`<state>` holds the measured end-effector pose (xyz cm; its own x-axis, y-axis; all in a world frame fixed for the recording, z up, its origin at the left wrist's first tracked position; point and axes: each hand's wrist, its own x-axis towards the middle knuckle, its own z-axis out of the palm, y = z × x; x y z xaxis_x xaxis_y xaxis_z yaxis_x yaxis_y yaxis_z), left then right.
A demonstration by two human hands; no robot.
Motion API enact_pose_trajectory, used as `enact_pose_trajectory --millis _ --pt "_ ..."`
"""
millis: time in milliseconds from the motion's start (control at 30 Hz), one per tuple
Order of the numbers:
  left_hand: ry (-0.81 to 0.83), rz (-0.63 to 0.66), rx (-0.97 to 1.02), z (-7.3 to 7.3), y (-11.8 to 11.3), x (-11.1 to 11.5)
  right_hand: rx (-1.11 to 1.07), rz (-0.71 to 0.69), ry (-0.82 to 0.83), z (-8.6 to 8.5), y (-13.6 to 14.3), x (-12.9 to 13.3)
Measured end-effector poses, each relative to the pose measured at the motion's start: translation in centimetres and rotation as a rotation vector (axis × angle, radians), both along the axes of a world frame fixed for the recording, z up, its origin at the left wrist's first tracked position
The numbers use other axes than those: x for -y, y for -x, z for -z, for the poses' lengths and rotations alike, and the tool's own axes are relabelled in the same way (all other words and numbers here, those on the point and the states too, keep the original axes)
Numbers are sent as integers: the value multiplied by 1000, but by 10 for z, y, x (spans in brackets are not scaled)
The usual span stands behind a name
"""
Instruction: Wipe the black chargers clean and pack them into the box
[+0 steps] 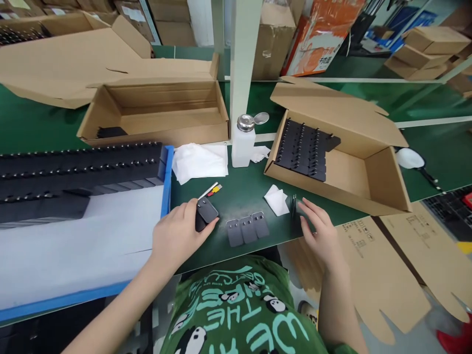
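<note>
In the head view, my left hand (pixel 178 230) is closed around a few dark grey rounded plates (pixel 208 210), with two shiny dots on the top one. My right hand (pixel 320 230) has its fingers apart just right of black tweezers (pixel 294 206) on the green table; whether the fingertips touch them I cannot tell. Between the hands, three similar dark grey plates (pixel 248 229) lie in a row, each with small shiny dots near its upper edge. A folded white wipe (pixel 277 200) lies beside the tweezers. Behind my left hand are a white stick and red and yellow connectors (pixel 215 190).
A white pump bottle (pixel 243 147) stands by the post, near white cloths (pixel 201 161). To the right, an open carton (pixel 354 169) holds rows of dark plates. A blue-edged tray (pixel 165 196) with many plates sits at left, another open carton (pixel 165 135) behind it.
</note>
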<state>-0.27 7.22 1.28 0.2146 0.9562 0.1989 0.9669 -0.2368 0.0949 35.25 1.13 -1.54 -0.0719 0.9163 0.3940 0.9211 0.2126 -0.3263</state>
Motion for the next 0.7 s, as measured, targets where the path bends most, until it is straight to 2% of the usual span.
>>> enact_pose_trajectory --millis 133,200,267,333,367,400,467,567,700 --pt "6 85 -21 2 1 1 -160 0 -74 -16 5 2" --pt "36 76 17 -7 0 -3 -235 1 -94 -31 17 1" --pt "23 -25 137 -24 -7 -10 -270 -21 -102 -51 41 -2" --pt "-41 -118 338 -48 -25 -18 -241 -106 -96 -71 73 -7" --pt "-72 -123 458 -60 -37 -21 -197 -171 -84 -80 90 -11" --pt "-68 -90 574 -71 -50 -24 -148 -217 -88 -88 106 -15" --pt "20 1 779 -88 -78 -28 -70 -198 -118 -99 129 -26" --pt "156 60 977 -96 -115 -34 -22 -38 -165 -105 136 -40" --pt "284 146 1145 -96 -146 -44 40 30 -205 -107 110 -48"
